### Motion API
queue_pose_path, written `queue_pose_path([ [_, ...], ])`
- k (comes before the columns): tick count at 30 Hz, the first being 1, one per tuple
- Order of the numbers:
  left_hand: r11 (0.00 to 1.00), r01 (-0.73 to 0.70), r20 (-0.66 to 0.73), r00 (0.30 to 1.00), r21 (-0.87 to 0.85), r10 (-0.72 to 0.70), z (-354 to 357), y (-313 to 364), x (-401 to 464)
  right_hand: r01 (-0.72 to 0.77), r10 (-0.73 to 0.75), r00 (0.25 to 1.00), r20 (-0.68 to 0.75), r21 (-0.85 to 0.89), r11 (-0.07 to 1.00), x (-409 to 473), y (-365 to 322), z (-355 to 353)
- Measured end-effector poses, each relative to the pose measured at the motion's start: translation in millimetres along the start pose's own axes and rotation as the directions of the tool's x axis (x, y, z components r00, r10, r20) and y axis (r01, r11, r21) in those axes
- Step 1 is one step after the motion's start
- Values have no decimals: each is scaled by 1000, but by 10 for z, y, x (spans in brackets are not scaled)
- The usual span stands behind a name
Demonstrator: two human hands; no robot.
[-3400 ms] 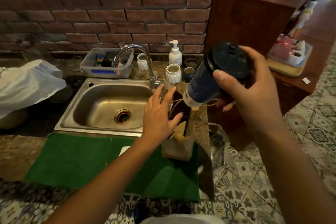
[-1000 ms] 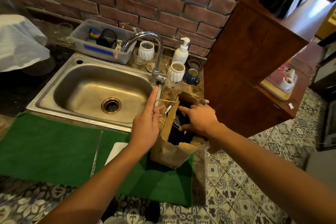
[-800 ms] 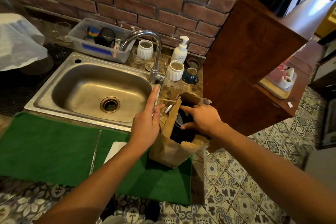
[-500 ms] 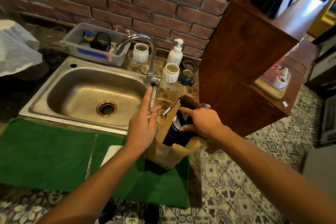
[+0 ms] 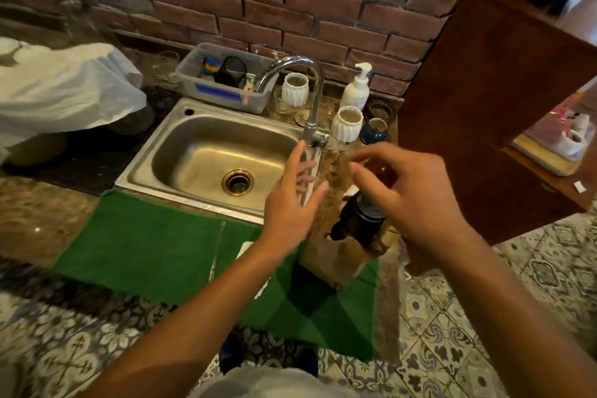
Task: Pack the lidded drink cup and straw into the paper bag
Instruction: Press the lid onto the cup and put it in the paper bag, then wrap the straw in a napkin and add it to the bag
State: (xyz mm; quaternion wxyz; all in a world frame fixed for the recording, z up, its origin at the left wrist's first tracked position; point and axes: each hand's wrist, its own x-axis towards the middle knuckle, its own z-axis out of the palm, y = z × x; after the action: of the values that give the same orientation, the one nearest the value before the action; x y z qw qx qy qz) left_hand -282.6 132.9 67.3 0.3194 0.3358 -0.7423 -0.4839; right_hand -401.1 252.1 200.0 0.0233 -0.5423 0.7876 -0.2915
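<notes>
Your right hand has lifted out of the paper bag; fingers spread, holding nothing.
Lidded drink cup sits inside; your left hand hovers open beside the bag.

text check | nothing I can read | soap bottle: no legible label | gray bin: blue strip on the front, no lettering I can make out | cup lid: blurred, no print | paper bag: plain where visible
</notes>
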Motion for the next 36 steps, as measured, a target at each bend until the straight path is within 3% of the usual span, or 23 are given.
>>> queue_pose_path([
  [3, 996, 89, -45, 995, 3, -89, -284, -319, -123, 161, -165, 986, 2, 192, 968, -263, -272, 324],
  [6, 985, 168, -116, 980, 41, -162, -593, -718, -310, 164, -194, 978, 81, 281, 946, -430, -389, 783],
  [9, 964, 244, -185, 958, 110, -221, -834, -1111, -507, -11, -60, 948, 313, 219, 976, -525, -376, 1354],
  [14, 846, 380, -195, 924, 373, -329, -1093, -1765, -686, -305, 245, 746, 620, -10, 952, -667, -100, 2382],
  [17, 739, 453, -141, 883, 498, -447, -1128, -2042, -746, -430, 398, 662, 635, -113, 896, -694, 12, 2782],
  [20, 666, 448, -74, 857, 596, -510, -1098, -2185, -754, -555, 554, 634, 540, -180, 812, -640, 75, 3028],
  [26, 661, 329, 37, 879, 675, -475, -1102, -2223, -735, -692, 703, 516, 489, -246, 679, -631, 67, 3277],
  [29, 685, 324, 84, 867, 652, -491, -1167, -2237, -704, -698, 698, 516, 497, -228, 679, -656, 58, 3321],
  [33, 713, 324, 117, 862, 622, -493, -1273, -2285, -673, -670, 621, 615, 487, -92, 736, -662, -25, 3241],
  [36, 767, 379, 139, 847, 517, -513, -1376, -2276, -631, -687, 570, 664, 485, 93, 721, -644, -103, 3026],
])
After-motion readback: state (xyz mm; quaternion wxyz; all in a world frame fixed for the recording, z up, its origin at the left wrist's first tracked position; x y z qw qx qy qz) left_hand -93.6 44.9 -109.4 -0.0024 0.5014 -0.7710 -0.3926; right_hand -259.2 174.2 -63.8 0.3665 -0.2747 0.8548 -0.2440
